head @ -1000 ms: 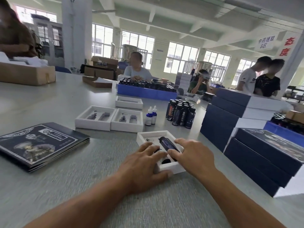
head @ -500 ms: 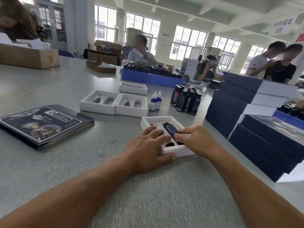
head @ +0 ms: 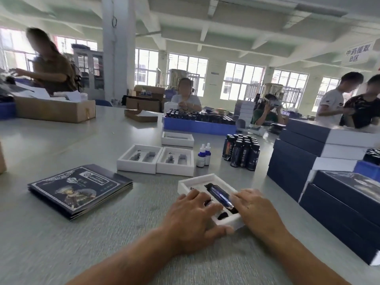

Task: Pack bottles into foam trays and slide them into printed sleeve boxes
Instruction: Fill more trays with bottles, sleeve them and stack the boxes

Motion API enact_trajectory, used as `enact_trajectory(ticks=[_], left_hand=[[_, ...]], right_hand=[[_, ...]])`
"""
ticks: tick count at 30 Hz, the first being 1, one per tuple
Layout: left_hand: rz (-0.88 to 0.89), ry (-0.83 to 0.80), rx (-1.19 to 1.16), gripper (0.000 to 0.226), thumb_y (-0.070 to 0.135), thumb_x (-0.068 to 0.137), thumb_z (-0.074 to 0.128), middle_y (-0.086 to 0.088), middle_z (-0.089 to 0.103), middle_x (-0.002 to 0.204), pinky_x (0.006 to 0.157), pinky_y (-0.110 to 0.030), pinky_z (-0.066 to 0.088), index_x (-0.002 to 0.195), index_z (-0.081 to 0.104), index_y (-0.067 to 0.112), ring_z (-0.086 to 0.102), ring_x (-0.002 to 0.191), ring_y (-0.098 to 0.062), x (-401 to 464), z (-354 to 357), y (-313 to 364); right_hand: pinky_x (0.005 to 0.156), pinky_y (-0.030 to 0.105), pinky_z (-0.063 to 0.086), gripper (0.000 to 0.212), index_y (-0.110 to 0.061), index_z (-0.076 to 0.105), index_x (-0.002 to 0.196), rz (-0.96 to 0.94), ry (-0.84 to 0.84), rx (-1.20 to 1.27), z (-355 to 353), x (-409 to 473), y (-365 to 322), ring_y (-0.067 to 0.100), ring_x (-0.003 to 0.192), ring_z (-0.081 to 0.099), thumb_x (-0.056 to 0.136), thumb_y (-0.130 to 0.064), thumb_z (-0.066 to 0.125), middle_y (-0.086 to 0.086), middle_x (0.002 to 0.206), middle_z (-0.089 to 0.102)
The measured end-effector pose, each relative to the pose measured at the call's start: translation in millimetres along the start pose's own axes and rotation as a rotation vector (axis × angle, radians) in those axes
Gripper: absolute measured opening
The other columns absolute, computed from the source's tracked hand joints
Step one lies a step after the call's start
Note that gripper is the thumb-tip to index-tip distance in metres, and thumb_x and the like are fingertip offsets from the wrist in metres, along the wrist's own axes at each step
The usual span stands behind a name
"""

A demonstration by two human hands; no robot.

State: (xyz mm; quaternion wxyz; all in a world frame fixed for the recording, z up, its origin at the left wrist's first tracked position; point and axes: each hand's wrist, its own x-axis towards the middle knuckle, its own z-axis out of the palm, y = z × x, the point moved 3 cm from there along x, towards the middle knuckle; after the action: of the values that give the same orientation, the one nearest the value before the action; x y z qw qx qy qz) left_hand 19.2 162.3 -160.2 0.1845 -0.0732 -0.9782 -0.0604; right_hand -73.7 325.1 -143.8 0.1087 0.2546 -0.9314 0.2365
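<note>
In the head view, the nearest foam tray (head: 197, 183) lies on the grey table (head: 86, 239) right in front of the person, and a dark blue bottle (head: 221, 195) lies on its side in it, seemingly over the right-hand slot, tilted along the tray's length. The left hand (head: 191, 219) rests flat over the tray's near left part, fingers fairly straight and the thumb hooked along the tray's front edge; this grip steadies the tray and closes round nothing. The right hand (head: 257, 210) lies at the tray's right side with straight fingertips touching the bottle's near end, pressing rather than pinching.

As a judgement, this tray is only partly filled: one bottle is being seated, and no sleeve is on it yet. Three more foam trays (head: 176, 161) sit empty farther back, beside two small dropper bottles (head: 203, 156) and a cluster of upright dark bottles (head: 241, 153). Flat printed sleeves (head: 78, 188) are stacked at the left, and finished navy boxes (head: 308, 153) are piled at the right, so much is packed and more is left.

The left hand covers the tray's left slot, so whether that slot holds a bottle cannot be told. Motion blur softens both hands and the bottle's label. The box piles are cut off at the right edge.
</note>
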Motion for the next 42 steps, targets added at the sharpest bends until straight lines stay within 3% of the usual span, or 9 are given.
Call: enact_trajectory(ticks=[9, 14, 18, 22, 27, 32, 34, 37, 42], left_hand=[[0.040, 0.061, 0.260, 0.092, 0.086, 0.078, 0.004, -0.009, 0.055, 0.117, 0.081, -0.041, 0.043, 0.123, 0.059, 0.028, 0.051, 0.105, -0.025, -13, -27, 15], [0.038, 0.042, 0.281, 0.095, 0.085, 0.077, 0.007, -0.015, 0.060, 0.110, 0.077, -0.040, 0.045, 0.118, 0.064, 0.021, 0.056, 0.097, -0.029, -11, -29, 24], [0.054, 0.225, 0.194, 0.060, 0.069, 0.093, 0.022, -0.005, 0.060, 0.118, 0.083, -0.039, 0.048, 0.124, 0.056, 0.029, 0.056, 0.107, -0.023, -21, -37, -3], [-0.338, 0.365, 0.250, 0.052, 0.055, 0.098, 0.022, -0.004, 0.053, 0.134, 0.101, -0.045, 0.039, 0.124, 0.057, 0.028, 0.048, 0.122, -0.024, -47, -68, -86], [-0.893, -0.058, 0.254, 0.068, 0.065, 0.094, 0.014, -0.018, 0.040, 0.149, 0.115, -0.053, 0.013, 0.133, 0.055, 0.026, 0.020, 0.143, -0.033, -90, -72, -170], [-0.640, -0.078, 0.125, 0.066, 0.065, 0.095, 0.010, -0.008, 0.066, 0.105, 0.090, -0.045, 0.041, 0.113, 0.062, 0.028, 0.057, 0.102, -0.029, -80, -60, -117], [-0.443, -0.032, 0.047, 0.049, 0.056, 0.100, 0.019, -0.007, 0.068, 0.100, 0.079, -0.042, 0.049, 0.111, 0.058, 0.028, 0.062, 0.091, -0.030, -66, -58, -84], [-0.367, 0.047, -0.143, 0.048, 0.057, 0.098, 0.025, -0.003, 0.070, 0.108, 0.074, -0.035, 0.051, 0.123, 0.057, 0.032, 0.065, 0.092, -0.023, -55, -55, -55], [-0.439, 0.161, 0.010, 0.042, 0.049, 0.098, 0.038, 0.001, 0.054, 0.138, 0.102, -0.037, 0.038, 0.130, 0.054, 0.028, 0.048, 0.125, -0.019, -66, -52, -75]], right_hand=[[0.073, 0.027, 0.042, 0.041, -0.029, 0.066, 0.121, 0.036, 0.088, 0.022, 6, -8, -7, 0.008, 0.083, 0.055, 0.102, -0.051, 0.037, -0.005, 0.112, 0.071], [0.087, 0.033, 0.047, 0.045, -0.034, 0.065, 0.126, 0.059, 0.036, 0.113, 3, -9, 1, 0.020, 0.107, 0.063, 0.096, -0.058, 0.042, -0.006, 0.125, 0.069], [0.093, 0.038, 0.045, 0.057, -0.044, 0.064, 0.124, 0.081, -0.006, 0.127, 4, -10, -1, 0.024, 0.114, 0.060, 0.083, -0.072, 0.036, -0.005, 0.131, 0.066], [0.086, 0.038, 0.048, 0.047, -0.048, 0.065, 0.118, 0.078, 0.014, 0.125, 12, 1, 4, 0.028, 0.106, 0.064, 0.085, -0.069, 0.039, -0.003, 0.125, 0.068], [0.075, 0.031, 0.040, 0.026, -0.041, 0.070, 0.115, 0.055, 0.031, 0.091, 16, 11, 10, 0.028, 0.105, 0.066, 0.093, -0.047, 0.057, -0.004, 0.120, 0.071], [0.072, 0.031, 0.046, 0.022, -0.056, 0.066, 0.104, 0.098, 0.022, -0.018, 11, 15, 17, 0.024, 0.096, 0.068, 0.088, -0.060, 0.051, -0.009, 0.114, 0.073], [0.078, 0.036, 0.053, 0.049, -0.052, 0.068, 0.105, 0.143, 0.051, -0.006, 18, 23, 46, 0.023, 0.092, 0.068, 0.074, -0.081, 0.044, -0.008, 0.110, 0.074], [0.085, 0.043, 0.056, 0.090, -0.039, 0.069, 0.102, 0.196, 0.089, 0.048, 29, 35, 95, 0.025, 0.090, 0.069, 0.052, -0.103, 0.034, -0.004, 0.101, 0.074], [0.057, 0.032, 0.053, 0.090, -0.026, 0.067, 0.059, 0.243, 0.089, -0.006, 8, 28, 79, 0.015, 0.056, 0.063, 0.050, -0.105, 0.025, -0.012, 0.057, 0.065]])
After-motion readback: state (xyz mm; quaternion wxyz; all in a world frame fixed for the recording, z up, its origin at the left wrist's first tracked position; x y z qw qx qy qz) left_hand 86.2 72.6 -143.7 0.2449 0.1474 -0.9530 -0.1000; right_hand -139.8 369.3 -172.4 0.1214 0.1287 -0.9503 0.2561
